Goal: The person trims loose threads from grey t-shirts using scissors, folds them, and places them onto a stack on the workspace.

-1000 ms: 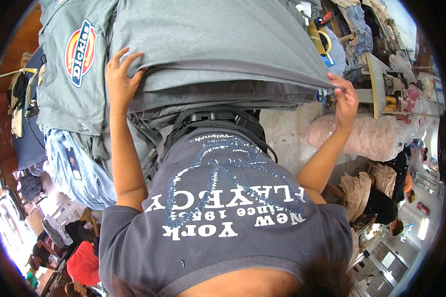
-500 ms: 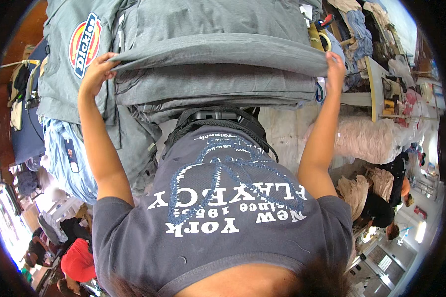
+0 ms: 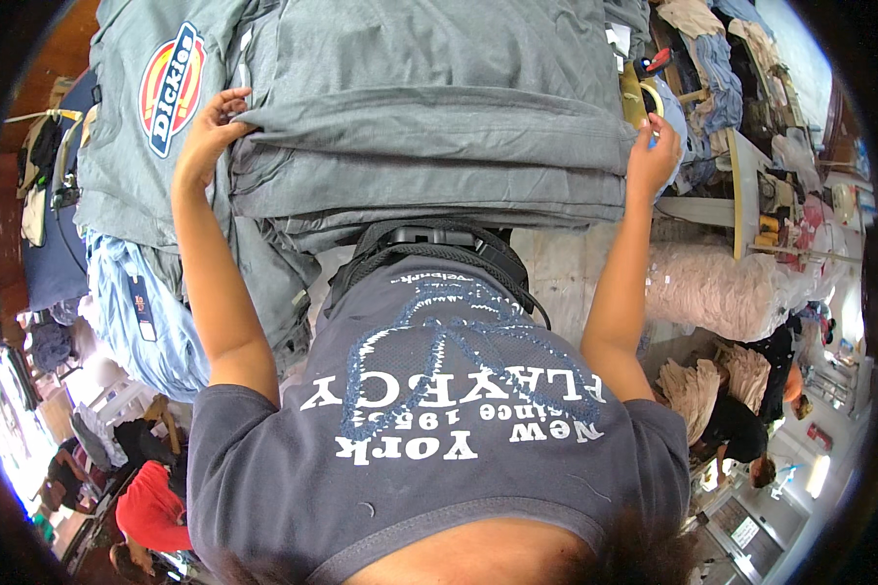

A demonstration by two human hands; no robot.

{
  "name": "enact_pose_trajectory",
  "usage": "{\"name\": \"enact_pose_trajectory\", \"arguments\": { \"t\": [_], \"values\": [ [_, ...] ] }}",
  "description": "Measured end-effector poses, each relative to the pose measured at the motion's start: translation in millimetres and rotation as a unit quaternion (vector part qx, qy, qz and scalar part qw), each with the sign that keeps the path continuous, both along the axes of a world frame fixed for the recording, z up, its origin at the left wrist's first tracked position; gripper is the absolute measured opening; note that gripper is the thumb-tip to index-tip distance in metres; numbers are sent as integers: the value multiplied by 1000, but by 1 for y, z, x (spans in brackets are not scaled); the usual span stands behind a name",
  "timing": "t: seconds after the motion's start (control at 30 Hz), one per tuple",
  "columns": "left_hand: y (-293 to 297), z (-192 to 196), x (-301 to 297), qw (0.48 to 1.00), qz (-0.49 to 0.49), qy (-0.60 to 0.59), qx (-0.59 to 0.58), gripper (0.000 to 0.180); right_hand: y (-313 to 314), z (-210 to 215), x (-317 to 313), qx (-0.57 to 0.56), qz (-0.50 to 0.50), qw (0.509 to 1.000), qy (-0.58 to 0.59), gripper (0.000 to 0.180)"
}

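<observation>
A grey knit garment (image 3: pixel 439 58), which looks like a T-shirt, lies on a stack of folded grey garments (image 3: pixel 429 200) in front of me. Its near edge is turned over into a long flat fold (image 3: pixel 439 115) running from side to side. At the fold's left end is my left hand (image 3: pixel 211 136), fingers and thumb apart, the thumb touching the cloth. My right hand (image 3: pixel 657 156) is at the right end with its fingers loosely bent and apart, beside the cloth edge. Left of the stack lies another grey garment (image 3: pixel 117 185) with a colourful printed badge.
Light blue garments (image 3: pixel 171 336) with a dark tag hang low on the left. A yellow tape roll (image 3: pixel 651 100) and a red-handled tool (image 3: pixel 659 60) lie right of the stack. Pinkish cloth bundles (image 3: pixel 717 288) stand farther right. Other people (image 3: pixel 151 507) are in the background.
The raised, stretched band of cloth has come down and lies flat on the stack as a fold. Both hands have loosened their hold; the left has shifted slightly right.
</observation>
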State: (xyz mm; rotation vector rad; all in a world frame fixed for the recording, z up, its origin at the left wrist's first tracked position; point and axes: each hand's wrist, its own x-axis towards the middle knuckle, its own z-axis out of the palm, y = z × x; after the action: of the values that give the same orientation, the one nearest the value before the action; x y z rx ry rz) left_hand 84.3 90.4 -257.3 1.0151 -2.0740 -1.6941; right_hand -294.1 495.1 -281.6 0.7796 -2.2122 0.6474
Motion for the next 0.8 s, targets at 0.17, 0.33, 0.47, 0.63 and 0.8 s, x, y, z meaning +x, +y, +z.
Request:
{"name": "enact_pose_trajectory", "arguments": {
  "t": [0.17,0.33,0.47,0.63,0.8],
  "values": [
    [36,40,-11,894,-17,-89,-438,45,-35,29,71,66,191,979,-6,14],
    [25,27,-10,966,-12,-120,-227,42,-46,-3,90,157,184,966,-87,19],
    [20,35,13,990,-67,-69,-104,36,-46,-10,87,131,184,967,-115,21],
    [23,26,18,989,-99,9,-105,24,-47,-12,87,131,179,967,-124,21],
    [12,10,18,997,-45,-45,-54,15,-46,-12,85,133,182,967,-122,22]
  ]
}}
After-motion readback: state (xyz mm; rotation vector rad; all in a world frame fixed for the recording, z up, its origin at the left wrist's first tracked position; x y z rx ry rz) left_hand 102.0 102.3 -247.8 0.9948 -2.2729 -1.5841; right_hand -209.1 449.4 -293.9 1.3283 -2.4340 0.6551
